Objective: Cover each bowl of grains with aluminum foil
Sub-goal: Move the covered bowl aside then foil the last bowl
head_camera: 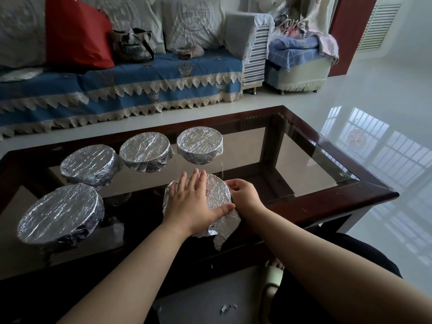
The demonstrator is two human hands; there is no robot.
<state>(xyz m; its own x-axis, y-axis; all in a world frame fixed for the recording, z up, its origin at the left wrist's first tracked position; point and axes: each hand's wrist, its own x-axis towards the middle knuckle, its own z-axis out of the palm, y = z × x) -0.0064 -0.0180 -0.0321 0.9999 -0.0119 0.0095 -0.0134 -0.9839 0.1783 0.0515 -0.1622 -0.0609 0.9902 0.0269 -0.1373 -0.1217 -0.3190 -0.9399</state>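
Several foil-covered bowls stand on a glass-topped table [304, 160]. Three sit in a back row: one [90, 164], one [146, 151] and one [199, 144]. A larger covered bowl [59, 212] is at the front left. The nearest bowl [217, 195] has foil over it with a loose flap [224, 232] hanging at the front. My left hand [191, 202] lies flat on top of this foil, fingers spread. My right hand [244, 194] pinches the foil against the bowl's right side. The grains are hidden.
The table has a dark wooden frame [350, 202]. A sofa with a blue cover [131, 78] and a red cushion [77, 31] stands behind it. Foil scraps [228, 308] lie on the floor near my slippered foot [273, 274]. Glossy floor [374, 108] spreads to the right.
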